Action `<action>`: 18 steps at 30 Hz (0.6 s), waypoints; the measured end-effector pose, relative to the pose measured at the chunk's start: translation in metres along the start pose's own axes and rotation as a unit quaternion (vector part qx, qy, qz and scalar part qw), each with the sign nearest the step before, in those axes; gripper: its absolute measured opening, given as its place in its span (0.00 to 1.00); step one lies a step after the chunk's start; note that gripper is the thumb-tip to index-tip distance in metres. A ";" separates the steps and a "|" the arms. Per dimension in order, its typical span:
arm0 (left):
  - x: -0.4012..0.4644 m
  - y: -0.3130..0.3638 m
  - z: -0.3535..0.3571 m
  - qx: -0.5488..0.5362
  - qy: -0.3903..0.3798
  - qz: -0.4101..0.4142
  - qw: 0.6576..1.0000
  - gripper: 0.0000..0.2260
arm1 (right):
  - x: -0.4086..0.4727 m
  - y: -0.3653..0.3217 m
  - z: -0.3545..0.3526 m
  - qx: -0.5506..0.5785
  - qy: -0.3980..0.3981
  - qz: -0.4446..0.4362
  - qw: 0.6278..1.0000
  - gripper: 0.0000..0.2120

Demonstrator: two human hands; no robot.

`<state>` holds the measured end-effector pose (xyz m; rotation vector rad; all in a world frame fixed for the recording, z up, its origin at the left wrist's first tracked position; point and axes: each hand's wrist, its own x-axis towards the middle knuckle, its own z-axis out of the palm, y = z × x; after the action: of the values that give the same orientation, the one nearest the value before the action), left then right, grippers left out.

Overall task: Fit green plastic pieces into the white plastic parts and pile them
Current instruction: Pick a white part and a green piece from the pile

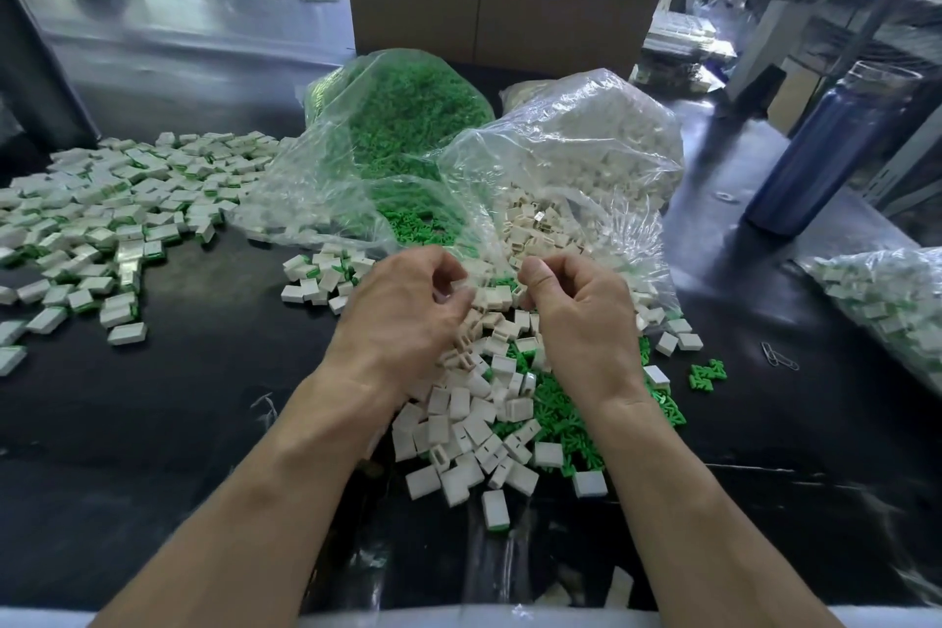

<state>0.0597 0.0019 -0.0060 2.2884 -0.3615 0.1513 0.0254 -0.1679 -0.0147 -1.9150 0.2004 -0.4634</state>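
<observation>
Lying loose by curled hands, boxy white parts cover green pieces.

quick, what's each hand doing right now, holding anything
Left hand: fingers curled, whether it holds anything cannot be told.
Right hand: fingers curled, contents hidden too.

Both forearms reach forward; left hand and right hand sit close together, fingers curled inward.
</observation>
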 end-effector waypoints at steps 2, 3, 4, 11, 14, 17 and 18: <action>0.001 -0.004 -0.008 0.026 0.014 -0.064 0.997 0.01 | 0.001 0.000 -0.001 -0.012 0.004 0.007 1.000 0.12; 0.003 -0.007 -0.011 0.042 0.034 -0.087 0.995 0.02 | 0.001 0.001 -0.001 -0.016 0.003 0.009 1.000 0.12; 0.005 -0.009 -0.015 0.061 0.057 -0.100 0.992 0.02 | 0.001 0.001 -0.002 -0.020 0.000 0.009 1.000 0.12; 0.019 -0.028 -0.029 0.203 0.169 -0.124 0.957 0.08 | 0.004 0.002 -0.011 -0.114 -0.049 0.023 0.992 0.10; 0.021 -0.032 -0.031 0.227 0.165 -0.153 0.947 0.11 | 0.006 0.002 -0.016 -0.130 -0.074 0.039 0.988 0.06; 0.019 -0.029 -0.028 0.216 0.161 -0.151 0.951 0.11 | 0.007 0.000 -0.025 -0.145 -0.100 0.051 0.983 0.04; 0.019 -0.027 -0.027 0.205 0.162 -0.147 0.954 0.09 | 0.007 0.000 -0.028 -0.146 -0.111 0.055 0.982 0.04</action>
<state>0.0857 0.0351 -0.0026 2.6327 0.2026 0.4797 0.0207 -0.1941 -0.0038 -2.2112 0.2354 -0.1485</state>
